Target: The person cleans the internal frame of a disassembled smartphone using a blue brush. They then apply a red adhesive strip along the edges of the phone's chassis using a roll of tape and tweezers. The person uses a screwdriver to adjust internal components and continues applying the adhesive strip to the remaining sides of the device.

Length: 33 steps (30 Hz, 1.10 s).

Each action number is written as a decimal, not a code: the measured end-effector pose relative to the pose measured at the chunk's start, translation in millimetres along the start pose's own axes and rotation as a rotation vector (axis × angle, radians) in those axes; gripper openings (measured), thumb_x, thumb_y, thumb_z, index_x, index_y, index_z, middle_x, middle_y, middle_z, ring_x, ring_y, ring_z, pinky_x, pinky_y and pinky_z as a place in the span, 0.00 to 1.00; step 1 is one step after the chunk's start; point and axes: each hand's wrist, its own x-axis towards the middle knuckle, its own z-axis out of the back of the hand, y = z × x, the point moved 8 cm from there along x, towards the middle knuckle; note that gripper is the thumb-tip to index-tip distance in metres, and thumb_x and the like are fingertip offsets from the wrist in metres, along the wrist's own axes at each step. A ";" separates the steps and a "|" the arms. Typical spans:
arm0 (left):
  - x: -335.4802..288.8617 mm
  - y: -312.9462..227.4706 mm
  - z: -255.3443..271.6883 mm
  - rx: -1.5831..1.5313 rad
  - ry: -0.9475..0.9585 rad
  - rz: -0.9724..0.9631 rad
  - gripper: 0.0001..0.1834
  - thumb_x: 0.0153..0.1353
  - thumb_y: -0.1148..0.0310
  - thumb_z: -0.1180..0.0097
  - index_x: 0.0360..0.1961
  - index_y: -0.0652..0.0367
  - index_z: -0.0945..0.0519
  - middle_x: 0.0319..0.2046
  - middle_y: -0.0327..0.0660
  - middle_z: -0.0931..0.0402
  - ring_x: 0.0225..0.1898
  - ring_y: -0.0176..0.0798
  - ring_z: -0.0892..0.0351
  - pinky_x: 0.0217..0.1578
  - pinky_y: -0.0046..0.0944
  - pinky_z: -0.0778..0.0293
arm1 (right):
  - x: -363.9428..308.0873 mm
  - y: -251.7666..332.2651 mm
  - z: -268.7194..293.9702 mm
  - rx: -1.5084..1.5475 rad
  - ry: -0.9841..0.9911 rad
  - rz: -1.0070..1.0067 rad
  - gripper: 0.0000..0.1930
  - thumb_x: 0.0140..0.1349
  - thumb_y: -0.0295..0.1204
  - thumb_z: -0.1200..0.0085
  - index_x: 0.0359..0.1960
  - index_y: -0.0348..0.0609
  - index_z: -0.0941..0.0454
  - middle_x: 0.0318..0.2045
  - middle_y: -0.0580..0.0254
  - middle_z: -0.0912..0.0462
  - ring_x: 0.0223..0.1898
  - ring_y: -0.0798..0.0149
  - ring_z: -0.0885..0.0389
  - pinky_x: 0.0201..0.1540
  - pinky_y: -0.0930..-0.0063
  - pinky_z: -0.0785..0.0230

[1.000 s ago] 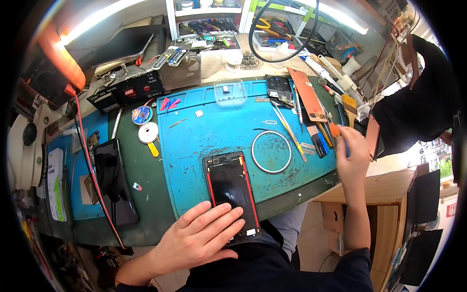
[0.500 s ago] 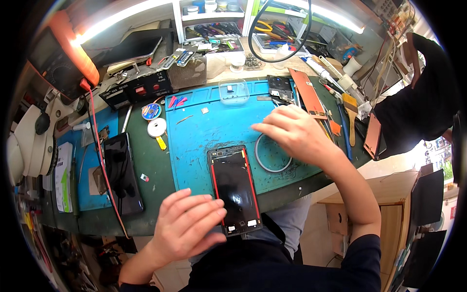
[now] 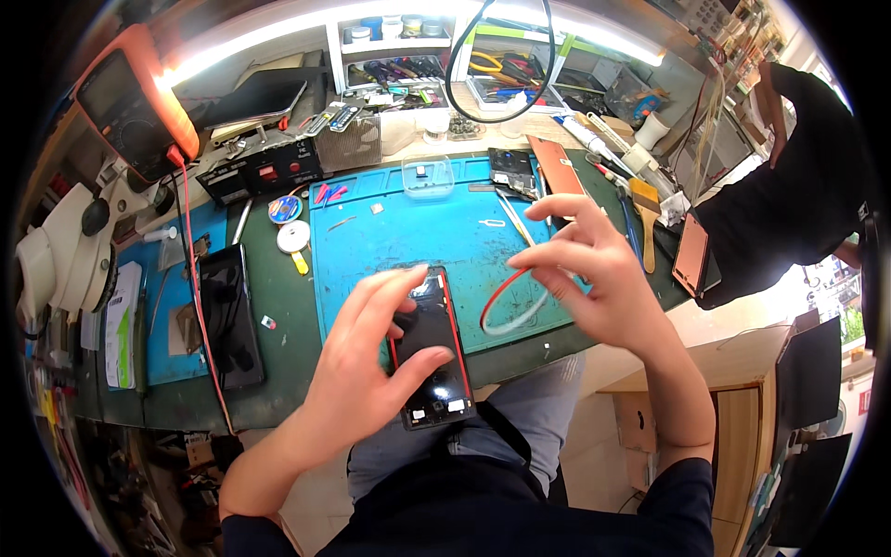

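Observation:
A black phone frame (image 3: 436, 381) with red strips along its long sides lies at the mat's near edge, its lower end overhanging. Over its left side my left hand (image 3: 362, 353) is spread, thumb apart from the curved fingers. Whether the fingertips press on it I cannot tell. My right hand (image 3: 599, 278) pinches a thin ring-shaped roll of red tape (image 3: 492, 302), raised at a tilt over the mat's right side. Past that hand lie tweezers (image 3: 515, 221) and a small metal pin (image 3: 492, 223).
The blue work mat (image 3: 371, 246) bears a clear plastic box (image 3: 428, 176) and a dark phone part (image 3: 512, 170). On the left are a black phone (image 3: 232, 320), solder spools (image 3: 293, 237) and an orange multimeter (image 3: 139, 102). A brush (image 3: 645, 218) lies right; a person in black (image 3: 798, 186) is beyond.
The ring-shaped roll, flat on the mat before, is now lifted in my right hand. My left hand has moved up and over the phone frame. The view has shifted slightly.

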 end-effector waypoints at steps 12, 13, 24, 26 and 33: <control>34.2 5.1 23.8 -0.562 -0.015 0.229 0.09 0.75 0.75 0.36 0.51 0.67 0.13 0.44 0.43 0.11 0.41 0.32 0.10 0.42 0.32 0.13 | 24.7 27.4 4.6 0.482 -0.174 -0.227 0.18 0.71 0.24 0.33 0.61 0.37 0.16 0.50 0.58 0.12 0.44 0.68 0.09 0.46 0.74 0.16; 34.1 4.6 22.2 -0.557 -0.011 0.239 0.09 0.75 0.74 0.36 0.52 0.66 0.13 0.44 0.43 0.11 0.41 0.32 0.10 0.42 0.32 0.13 | 24.8 20.7 -0.2 0.548 -0.129 -0.315 0.16 0.73 0.25 0.33 0.60 0.36 0.16 0.47 0.59 0.11 0.43 0.68 0.09 0.46 0.75 0.16; 22.9 36.7 22.9 -0.395 0.047 0.334 0.12 0.75 0.73 0.36 0.55 0.67 0.14 0.44 0.41 0.11 0.43 0.30 0.12 0.41 0.31 0.15 | 22.9 6.7 -36.8 0.488 -0.028 -0.377 0.09 0.75 0.29 0.35 0.48 0.35 0.12 0.36 0.72 0.15 0.33 0.82 0.23 0.36 0.82 0.29; 19.2 43.8 30.8 -0.382 0.001 0.353 0.13 0.75 0.73 0.36 0.56 0.67 0.14 0.44 0.41 0.11 0.43 0.30 0.13 0.41 0.31 0.15 | 20.6 8.5 -41.5 0.381 0.006 -0.311 0.08 0.74 0.29 0.34 0.46 0.35 0.12 0.33 0.72 0.17 0.31 0.81 0.26 0.34 0.81 0.33; 16.9 30.0 16.7 -0.249 0.031 0.203 0.17 0.69 0.74 0.30 0.57 0.63 0.14 0.46 0.40 0.14 0.44 0.31 0.13 0.42 0.32 0.16 | 17.3 7.9 -54.4 0.346 0.077 -0.277 0.07 0.73 0.28 0.34 0.45 0.37 0.11 0.31 0.72 0.20 0.29 0.80 0.30 0.32 0.79 0.37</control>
